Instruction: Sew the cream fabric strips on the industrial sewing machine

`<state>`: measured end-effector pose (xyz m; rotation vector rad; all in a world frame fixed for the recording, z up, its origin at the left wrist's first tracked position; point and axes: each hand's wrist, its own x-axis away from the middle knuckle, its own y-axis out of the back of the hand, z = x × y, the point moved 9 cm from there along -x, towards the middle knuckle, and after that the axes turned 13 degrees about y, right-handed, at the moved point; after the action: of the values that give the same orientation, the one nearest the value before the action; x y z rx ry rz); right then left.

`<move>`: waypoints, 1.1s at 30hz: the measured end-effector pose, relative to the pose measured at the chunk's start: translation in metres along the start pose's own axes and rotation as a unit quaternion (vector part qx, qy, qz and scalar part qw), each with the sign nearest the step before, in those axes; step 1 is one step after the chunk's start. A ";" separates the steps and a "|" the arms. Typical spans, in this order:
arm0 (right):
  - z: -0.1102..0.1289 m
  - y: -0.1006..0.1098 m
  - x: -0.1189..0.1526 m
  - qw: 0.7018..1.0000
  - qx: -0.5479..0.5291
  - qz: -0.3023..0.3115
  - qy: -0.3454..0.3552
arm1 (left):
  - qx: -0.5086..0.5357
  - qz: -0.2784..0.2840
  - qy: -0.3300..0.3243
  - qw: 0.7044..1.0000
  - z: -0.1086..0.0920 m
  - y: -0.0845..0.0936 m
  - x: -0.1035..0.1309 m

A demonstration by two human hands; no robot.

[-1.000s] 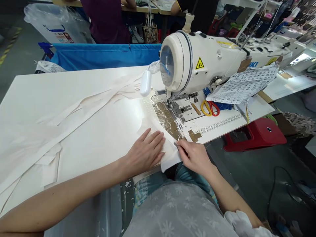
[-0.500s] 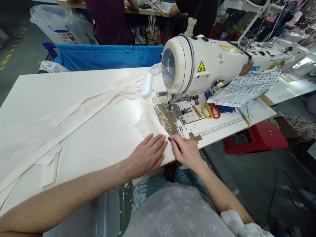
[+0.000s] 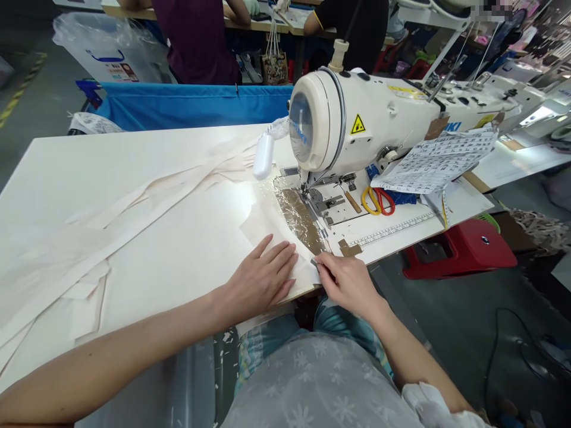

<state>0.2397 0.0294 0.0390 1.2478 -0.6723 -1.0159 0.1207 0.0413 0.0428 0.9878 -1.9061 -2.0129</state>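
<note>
My left hand (image 3: 261, 276) lies flat, fingers stretched out, on a piece of white fabric (image 3: 261, 224) near the table's front edge. Just right of it, my right hand (image 3: 348, 282) pinches a small dark grey flat piece (image 3: 314, 262) at the fabric's right edge; its exact kind is too small to tell. Beyond my hands stands a white sewing machine (image 3: 370, 113), its needle area over a metal plate. Shiny brown tape (image 3: 301, 223) covers the tabletop between the fabric and that plate. Long strips of pale fabric (image 3: 169, 193) stretch across the left of the table.
Yellow-and-red scissors (image 3: 378, 201) and a wooden-handled tool (image 3: 352, 201) lie right of the needle. A printed sheet (image 3: 439, 157) hangs at the machine's front. A red stool (image 3: 464, 249) stands at right. Blue cloth (image 3: 191, 104) runs behind the table; people sit beyond.
My right hand has slid a little to the right and toward me along the fabric edge, with the small grey piece in its fingers. My left hand stays flat on the fabric.
</note>
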 end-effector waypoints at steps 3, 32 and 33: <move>0.000 -0.007 -0.012 1.000 0.021 -0.006 -0.011 | 0.005 0.008 0.015 1.000 0.006 0.001 -0.004; 0.000 0.001 0.010 1.000 -0.005 -0.019 0.017 | 0.009 0.013 -0.001 1.000 0.002 -0.003 -0.003; 0.000 0.001 0.009 1.000 0.000 -0.023 0.014 | 0.013 0.013 -0.001 1.000 0.002 -0.002 -0.003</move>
<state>0.2438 0.0208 0.0389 1.2792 -0.6242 -1.0346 0.1230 0.0449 0.0418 0.9623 -1.9402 -1.9823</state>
